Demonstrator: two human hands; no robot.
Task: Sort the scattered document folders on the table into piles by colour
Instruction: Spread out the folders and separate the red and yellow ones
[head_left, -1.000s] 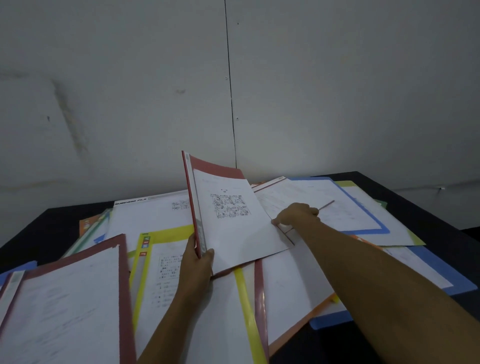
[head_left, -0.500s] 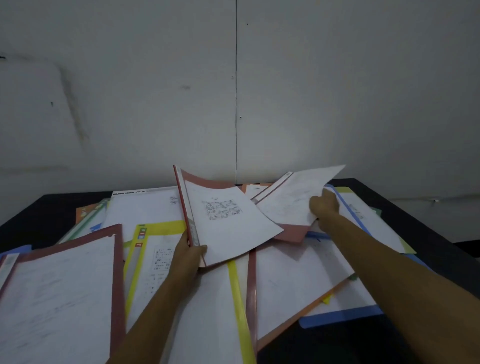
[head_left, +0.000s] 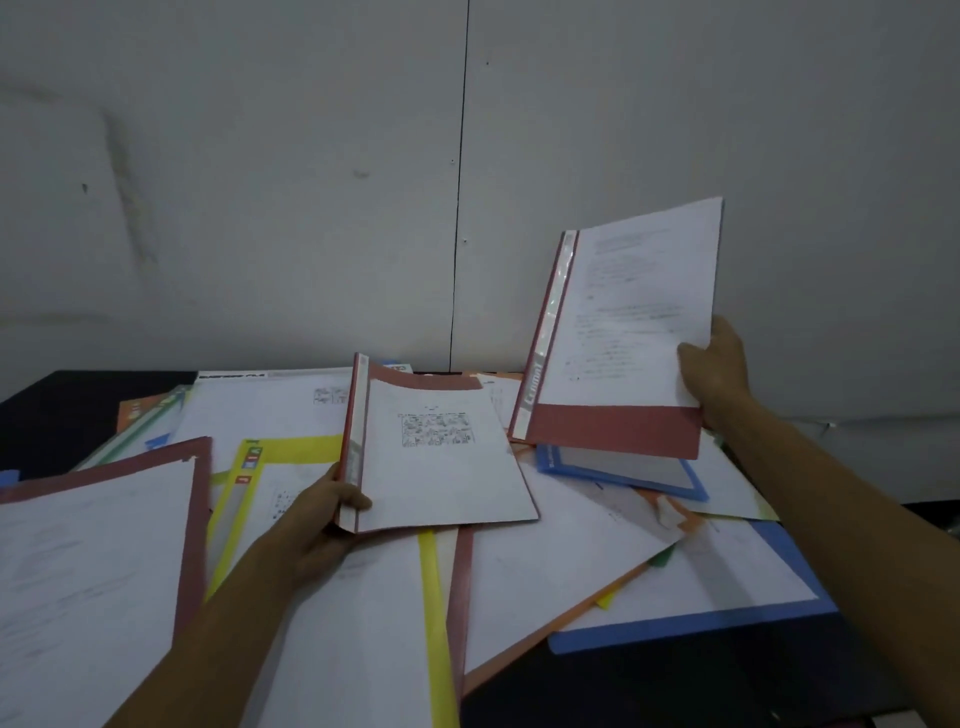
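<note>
Raised off the heap since a half-second ago, a red folder stands near upright in the right hand, up and right of the left hand clasping a second folder by its spine; stacking them spine to spine would best keep reds together.

My left hand sits low near centre, its forearm coming up from the bottom edge. The thumb lies on top of the spine corner of a folder, with the fingers beneath it. My right hand is raised higher, out to the right, the arm stretched long from the lower right corner. Its thumb lies across the front of a second folder; the fingers are hidden behind.
</note>
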